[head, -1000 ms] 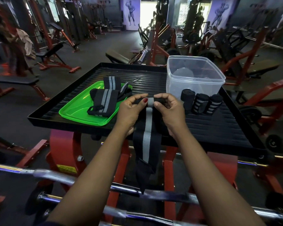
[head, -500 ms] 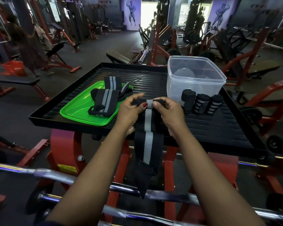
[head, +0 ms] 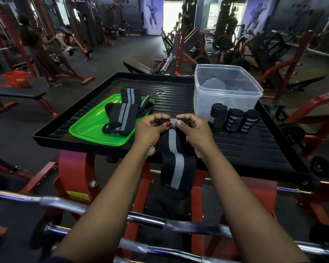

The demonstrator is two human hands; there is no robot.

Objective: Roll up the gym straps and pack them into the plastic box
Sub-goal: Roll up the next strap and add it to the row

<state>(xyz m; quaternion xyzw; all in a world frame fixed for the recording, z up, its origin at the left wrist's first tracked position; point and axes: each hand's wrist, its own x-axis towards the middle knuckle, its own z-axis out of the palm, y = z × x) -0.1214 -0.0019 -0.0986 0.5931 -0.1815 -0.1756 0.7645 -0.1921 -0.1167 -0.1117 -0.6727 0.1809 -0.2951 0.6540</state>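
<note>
pinching the strap [head: 172,147] roll's ends, both hands curled, left [head: 151,130], right [head: 195,131]

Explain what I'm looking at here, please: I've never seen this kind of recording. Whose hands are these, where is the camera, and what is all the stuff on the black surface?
There is no machine here. A person works with two bare hands, and the single camera sits on their head, looking forward and down, so you see the hands from their owner's viewpoint. The left hand and right hand both pinch the top end of a black strap with a grey stripe, where a small roll shows. The rest of it hangs over the near edge of the black ribbed table. On the table lie a green tray carrying more unrolled straps, a clear plastic box, and three rolled straps standing just in front of it.
</note>
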